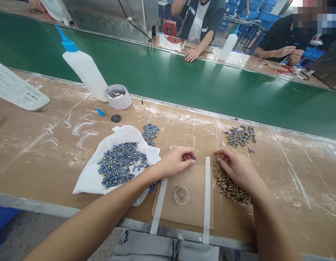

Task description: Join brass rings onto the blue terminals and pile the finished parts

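Blue pieces point(117, 165) are heaped, in the head view, on a white sheet point(88, 177) beside the left forearm point(116, 197); these could be scattered by a dragged arm. A tiny dark piece point(194, 158), lightly pinched by the left hand point(177, 160), could be dropped. Whether anything is held by the narrowly curled right hand point(238, 168), at the brown pile point(230, 186), cannot be told.

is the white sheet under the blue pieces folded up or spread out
Spread out: the white sheet lies open on the table, blue pieces uncovered on top, though its edges look crumpled.
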`<state>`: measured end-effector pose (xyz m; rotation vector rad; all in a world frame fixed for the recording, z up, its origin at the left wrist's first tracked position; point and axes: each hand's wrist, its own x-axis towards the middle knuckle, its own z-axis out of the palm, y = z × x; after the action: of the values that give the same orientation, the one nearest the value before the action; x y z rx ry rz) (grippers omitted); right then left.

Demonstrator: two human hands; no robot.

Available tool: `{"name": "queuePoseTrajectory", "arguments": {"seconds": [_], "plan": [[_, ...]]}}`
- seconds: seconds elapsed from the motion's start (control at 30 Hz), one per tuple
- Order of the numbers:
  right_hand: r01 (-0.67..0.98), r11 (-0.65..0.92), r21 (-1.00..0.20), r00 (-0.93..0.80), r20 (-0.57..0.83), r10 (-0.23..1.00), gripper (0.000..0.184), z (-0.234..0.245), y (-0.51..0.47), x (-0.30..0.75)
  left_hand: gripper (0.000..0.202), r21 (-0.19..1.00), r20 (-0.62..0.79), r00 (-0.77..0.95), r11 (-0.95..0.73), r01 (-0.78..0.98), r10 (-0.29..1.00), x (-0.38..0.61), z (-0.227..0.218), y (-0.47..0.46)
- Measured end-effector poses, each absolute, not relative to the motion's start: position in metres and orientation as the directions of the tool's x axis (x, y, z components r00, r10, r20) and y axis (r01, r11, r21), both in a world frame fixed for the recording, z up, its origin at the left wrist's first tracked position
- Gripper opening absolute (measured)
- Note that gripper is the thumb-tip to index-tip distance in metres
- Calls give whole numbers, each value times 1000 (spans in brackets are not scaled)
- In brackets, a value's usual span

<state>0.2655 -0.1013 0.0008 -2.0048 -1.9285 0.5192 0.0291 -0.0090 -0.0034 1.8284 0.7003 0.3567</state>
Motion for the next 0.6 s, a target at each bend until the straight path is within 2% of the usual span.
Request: {"name": "queuePoseTrajectory", "arguments": {"seconds": [0.33,0.43,0.6], "plan": [[876,-66,-477,53,-42,998,20,0,-103,273,10,930,-71,785,-243,275,616,28,-7,-9],[816,-86,-572,61,-64,996,21,3,-105,280,10,932,-68,777,-238,273,626,29,-7,-9],[609,-121,-784,79,-91,993,28,11,-108,280,10,930,-61,772,-245,275,633,29,-5,-10]]}}
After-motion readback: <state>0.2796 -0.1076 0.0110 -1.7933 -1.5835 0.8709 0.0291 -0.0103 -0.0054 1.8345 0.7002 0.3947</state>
